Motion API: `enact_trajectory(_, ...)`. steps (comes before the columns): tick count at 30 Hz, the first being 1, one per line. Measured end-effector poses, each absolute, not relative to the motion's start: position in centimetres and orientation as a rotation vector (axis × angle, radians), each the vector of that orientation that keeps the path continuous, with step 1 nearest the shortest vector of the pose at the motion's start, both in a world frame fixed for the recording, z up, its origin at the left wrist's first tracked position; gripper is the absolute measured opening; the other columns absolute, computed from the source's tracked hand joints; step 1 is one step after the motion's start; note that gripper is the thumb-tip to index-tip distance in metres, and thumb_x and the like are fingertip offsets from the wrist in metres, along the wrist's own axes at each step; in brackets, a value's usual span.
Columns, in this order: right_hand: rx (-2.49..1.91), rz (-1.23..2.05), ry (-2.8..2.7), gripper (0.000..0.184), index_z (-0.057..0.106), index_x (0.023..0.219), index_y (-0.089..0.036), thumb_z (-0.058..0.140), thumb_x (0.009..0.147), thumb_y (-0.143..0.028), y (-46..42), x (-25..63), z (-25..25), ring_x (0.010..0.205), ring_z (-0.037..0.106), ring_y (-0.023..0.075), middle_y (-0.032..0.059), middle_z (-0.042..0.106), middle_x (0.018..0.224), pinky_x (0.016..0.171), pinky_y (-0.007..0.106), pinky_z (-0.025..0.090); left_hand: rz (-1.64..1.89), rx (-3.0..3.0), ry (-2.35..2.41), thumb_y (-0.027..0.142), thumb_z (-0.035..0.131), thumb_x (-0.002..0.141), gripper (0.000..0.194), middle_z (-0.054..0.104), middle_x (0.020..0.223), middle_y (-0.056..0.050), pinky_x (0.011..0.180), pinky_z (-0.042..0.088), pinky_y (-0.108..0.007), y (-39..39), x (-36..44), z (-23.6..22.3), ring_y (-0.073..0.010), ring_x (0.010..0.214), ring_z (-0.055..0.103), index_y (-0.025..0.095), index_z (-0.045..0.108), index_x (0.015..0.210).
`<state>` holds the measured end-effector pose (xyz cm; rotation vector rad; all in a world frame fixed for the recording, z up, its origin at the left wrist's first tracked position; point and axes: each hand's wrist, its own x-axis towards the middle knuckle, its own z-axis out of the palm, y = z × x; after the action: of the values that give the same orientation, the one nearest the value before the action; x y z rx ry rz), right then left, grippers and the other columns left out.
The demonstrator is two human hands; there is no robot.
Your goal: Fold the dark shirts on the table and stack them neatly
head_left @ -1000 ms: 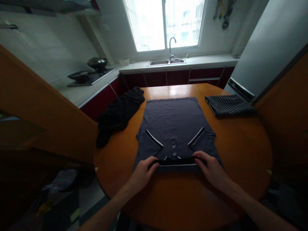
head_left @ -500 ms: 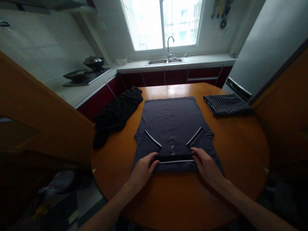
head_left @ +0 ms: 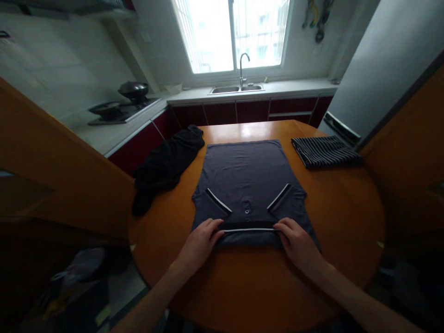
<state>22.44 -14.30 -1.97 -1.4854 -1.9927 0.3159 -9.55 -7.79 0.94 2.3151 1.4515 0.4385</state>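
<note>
A dark grey polo shirt [head_left: 244, 171] lies flat on the round wooden table [head_left: 347, 222], collar towards me, both sleeves folded in over the body. My left hand [head_left: 199, 243] pinches the left end of the black collar [head_left: 248, 226]. My right hand [head_left: 297, 245] pinches its right end. Both hands are closed on the collar and roll it onto the shirt, so that only one button still shows.
A crumpled black garment [head_left: 164, 166] lies at the table's left edge. A folded striped garment [head_left: 324, 151] sits at the far right. Behind are a counter with a sink [head_left: 236, 89], a stove with pans [head_left: 121, 104] and a grey fridge [head_left: 381, 69].
Both hands have pushed the collar away from me over the shirt's placket. Three buttons showed before, now only one does.
</note>
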Motion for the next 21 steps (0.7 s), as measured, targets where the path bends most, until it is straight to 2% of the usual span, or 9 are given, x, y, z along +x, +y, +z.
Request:
enact_trajectory(2,-1.496,0.186,-2.024,0.033,0.065,0.114,-0.020,0.041,0.096,-0.007,-14.9,22.0,-1.4,0.109,0.063,0.0247,0.0116,0.065,0.116,0.095,0.043,0.055,0.575,2.435,1.477,0.028,0.040,0.104,0.035,0.066,0.126,-0.010,0.101,0.050,-0.039,-8.7,-9.1,1.1,-0.0227,0.115,0.064,0.020,0.059,0.131)
enact_trajectory(5,-1.444,0.080,-2.154,0.048,0.055,0.138,-0.018,0.038,0.095,-0.005,-15.9,20.3,-0.6,0.137,0.045,0.0260,0.0123,0.053,0.144,0.113,0.047,0.042,0.503,2.676,1.281,0.025,0.038,0.104,0.046,0.043,0.156,-0.011,0.118,0.034,-0.044,-10.6,-7.3,1.0,-0.0238,0.144,0.039,0.018,0.041,0.150)
enact_trajectory(8,-1.395,0.048,-2.347,0.057,0.037,0.153,-0.017,0.044,0.097,-0.014,-16.7,18.3,-0.9,0.150,0.026,0.0270,0.0103,0.036,0.161,0.121,0.051,0.031,0.254,2.810,1.033,0.038,0.049,0.101,0.066,0.025,0.165,-0.011,0.124,0.023,-0.048,-12.3,-5.3,0.2,-0.0265,0.153,0.018,0.017,0.023,0.158)
enact_trajectory(11,-1.405,0.050,-2.426,0.069,0.025,0.158,-0.014,0.051,0.096,-0.027,-17.2,17.5,-2.1,0.153,0.020,0.0280,0.0125,0.026,0.165,0.121,0.052,0.029,0.156,2.789,1.034,0.051,0.057,0.096,0.085,0.015,0.167,-0.012,0.124,0.021,-0.051,-13.0,-4.6,-0.8,-0.0304,0.155,0.008,0.017,0.013,0.161)
enact_trajectory(16,-1.428,0.128,-2.431,0.074,0.020,0.161,-0.019,0.052,0.096,-0.036,-17.2,18.8,-3.4,0.153,0.018,0.0273,0.0109,0.018,0.167,0.120,0.049,0.031,0.164,2.729,1.070,0.048,0.057,0.096,0.083,0.007,0.168,-0.009,0.123,0.022,-0.053,-12.8,-5.6,-1.3,-0.0306,0.155,0.004,0.025,0.012,0.162)
enact_trajectory(21,-1.487,0.114,-2.411,0.076,0.013,0.161,-0.018,0.050,0.098,-0.036,-17.5,21.1,-3.1,0.153,0.020,0.0260,0.0108,0.022,0.166,0.123,0.050,0.024,0.223,2.749,1.115,0.045,0.054,0.098,0.088,0.011,0.167,-0.015,0.122,0.025,-0.051,-12.9,-7.1,-1.3,-0.0287,0.154,0.012,0.018,-0.001,0.162)
